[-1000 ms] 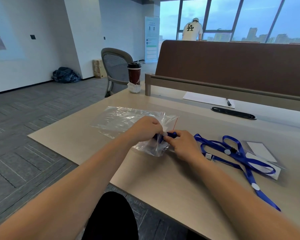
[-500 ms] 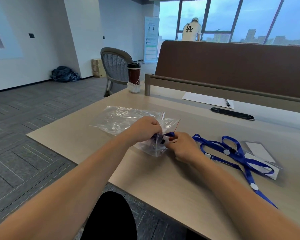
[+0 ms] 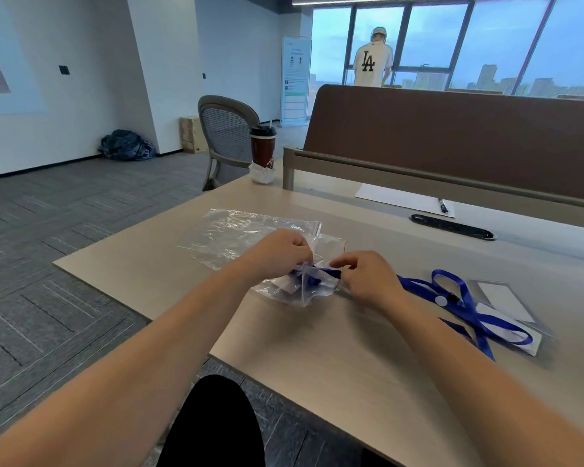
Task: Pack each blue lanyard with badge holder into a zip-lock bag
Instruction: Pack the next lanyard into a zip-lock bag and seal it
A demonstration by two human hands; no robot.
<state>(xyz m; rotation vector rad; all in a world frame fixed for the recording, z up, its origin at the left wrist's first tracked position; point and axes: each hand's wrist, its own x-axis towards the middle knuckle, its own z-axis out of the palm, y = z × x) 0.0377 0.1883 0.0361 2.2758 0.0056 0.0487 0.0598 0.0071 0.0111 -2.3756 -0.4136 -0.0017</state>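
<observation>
A clear zip-lock bag (image 3: 297,293) lies crumpled on the desk between my hands, with a blue lanyard (image 3: 317,277) partly inside it. My left hand (image 3: 279,252) grips the bag's mouth from the left. My right hand (image 3: 363,276) pinches the blue lanyard at the bag's opening. A second blue lanyard (image 3: 466,306) trails to the right, looped over clear badge holders (image 3: 506,299) with white cards. More clear zip-lock bags (image 3: 240,234) lie flat behind my left hand.
A dark red coffee cup (image 3: 263,153) stands at the desk's far left corner. A white sheet (image 3: 402,198) with a pen (image 3: 443,205) and a black cable slot (image 3: 452,226) lie by the brown partition (image 3: 452,139). A grey chair (image 3: 228,136) stands beyond; a person stands at the window.
More of the lanyard has gone into the bag, and the loose strap on the right has been drawn leftward. My hands stay at the bag's mouth; the camera tilted slightly.
</observation>
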